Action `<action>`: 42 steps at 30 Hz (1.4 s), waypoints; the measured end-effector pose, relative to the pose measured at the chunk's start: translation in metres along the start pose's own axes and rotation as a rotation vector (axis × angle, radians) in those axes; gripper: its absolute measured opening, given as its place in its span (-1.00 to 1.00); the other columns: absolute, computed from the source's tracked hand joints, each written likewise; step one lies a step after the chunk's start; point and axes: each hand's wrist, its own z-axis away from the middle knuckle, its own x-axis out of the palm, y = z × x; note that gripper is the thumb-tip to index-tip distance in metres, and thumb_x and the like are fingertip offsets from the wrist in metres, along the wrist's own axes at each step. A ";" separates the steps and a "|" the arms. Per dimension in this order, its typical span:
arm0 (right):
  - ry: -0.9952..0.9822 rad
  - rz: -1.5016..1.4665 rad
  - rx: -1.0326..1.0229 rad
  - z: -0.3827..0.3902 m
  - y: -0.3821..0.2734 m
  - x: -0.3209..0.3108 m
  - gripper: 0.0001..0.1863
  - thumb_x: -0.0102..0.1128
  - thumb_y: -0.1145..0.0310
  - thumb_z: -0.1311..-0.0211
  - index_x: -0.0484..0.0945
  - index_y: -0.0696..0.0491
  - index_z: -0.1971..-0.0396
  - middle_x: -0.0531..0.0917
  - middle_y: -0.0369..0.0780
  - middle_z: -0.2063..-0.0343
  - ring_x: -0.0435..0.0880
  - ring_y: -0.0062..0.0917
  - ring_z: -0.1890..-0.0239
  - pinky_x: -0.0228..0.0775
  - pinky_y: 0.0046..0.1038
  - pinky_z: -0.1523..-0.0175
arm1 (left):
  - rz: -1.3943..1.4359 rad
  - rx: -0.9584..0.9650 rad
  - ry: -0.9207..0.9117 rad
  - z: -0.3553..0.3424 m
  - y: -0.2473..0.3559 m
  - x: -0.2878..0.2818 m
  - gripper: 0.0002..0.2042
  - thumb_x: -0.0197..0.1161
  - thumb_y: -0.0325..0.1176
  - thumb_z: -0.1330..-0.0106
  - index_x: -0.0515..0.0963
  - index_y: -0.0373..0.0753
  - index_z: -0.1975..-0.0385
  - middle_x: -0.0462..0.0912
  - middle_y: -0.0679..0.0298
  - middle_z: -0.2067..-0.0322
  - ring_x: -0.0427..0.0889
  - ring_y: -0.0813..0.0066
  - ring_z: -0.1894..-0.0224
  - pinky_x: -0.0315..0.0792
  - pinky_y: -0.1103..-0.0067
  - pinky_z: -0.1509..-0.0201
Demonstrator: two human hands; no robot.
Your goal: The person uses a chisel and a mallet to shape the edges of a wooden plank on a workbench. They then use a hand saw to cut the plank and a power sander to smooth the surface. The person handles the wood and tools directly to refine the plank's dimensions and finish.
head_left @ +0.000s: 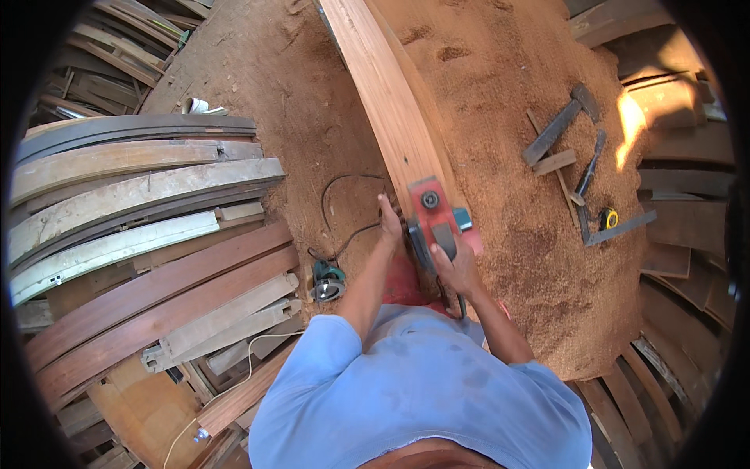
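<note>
My right hand (459,266) is closed round the rear handle of a red and black electric planer (427,197). The planer rests on the near end of a long, pale brown wooden beam (383,102), which runs away from me toward the top. Beside the beam's left edge, just left of the planer, is my left hand (390,217). One of its digits points up and stretches out; the others are partly hidden against the planer's side. A dark cord (332,191) loops on the ground left of that hand.
A green circular saw (328,280) sits on the ground at left, near stacked boards (156,289). On the sawdust (531,266) at right lie a hammer (564,125), a dark-handled tool (591,166), a metal square (621,228) and a yellow tape measure (608,219). More timber (680,227) lines the right side.
</note>
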 end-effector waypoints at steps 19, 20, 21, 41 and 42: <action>-0.172 -0.222 -0.068 -0.399 -0.179 0.020 -0.26 0.18 -0.23 -0.32 0.63 0.31 0.11 0.70 -0.11 0.45 0.70 -0.34 0.40 0.54 -0.27 0.21 | -0.575 0.206 0.058 0.024 0.009 0.026 -0.32 -0.41 0.14 -0.61 0.16 -0.30 -0.45 0.43 -0.16 -0.26 0.41 0.00 -0.33 0.23 0.31 -0.42; -0.132 -0.175 -0.139 -0.396 -0.171 0.022 -0.28 0.19 -0.22 -0.31 0.62 0.28 0.08 0.69 -0.14 0.46 0.68 -0.39 0.41 0.53 -0.29 0.23 | -0.575 0.206 0.059 0.024 0.010 0.025 -0.32 -0.42 0.15 -0.61 0.15 -0.30 -0.46 0.42 -0.18 -0.26 0.41 -0.02 -0.33 0.23 0.30 -0.42; -0.079 -0.109 -0.143 -0.389 -0.161 0.023 -0.29 0.21 -0.22 -0.31 0.62 0.25 0.05 0.68 -0.18 0.46 0.67 -0.43 0.42 0.53 -0.31 0.24 | -0.569 0.208 0.057 0.024 0.008 0.025 -0.31 -0.42 0.15 -0.61 0.14 -0.29 -0.47 0.42 -0.20 -0.26 0.40 -0.04 -0.34 0.22 0.30 -0.43; -0.099 0.010 -0.031 0.035 0.007 0.007 -0.54 0.28 0.10 -0.29 0.55 0.25 0.11 0.69 0.11 0.28 0.72 -0.02 0.19 0.53 -0.15 0.06 | 0.230 -0.184 -0.158 0.014 -0.015 -0.035 -0.05 -0.37 0.48 -0.41 -0.31 -0.15 -0.57 0.30 -0.13 -0.36 0.48 -0.05 -0.26 0.39 0.08 -0.29; -0.100 0.035 -0.026 0.012 0.000 0.010 -0.54 0.28 0.09 -0.29 0.55 0.25 0.13 0.69 0.13 0.27 0.71 0.00 0.18 0.53 -0.15 0.06 | 0.257 -0.186 -0.142 0.009 -0.021 -0.036 -0.05 -0.37 0.48 -0.41 -0.27 -0.14 -0.57 0.30 -0.11 -0.37 0.49 -0.04 -0.25 0.40 0.12 -0.29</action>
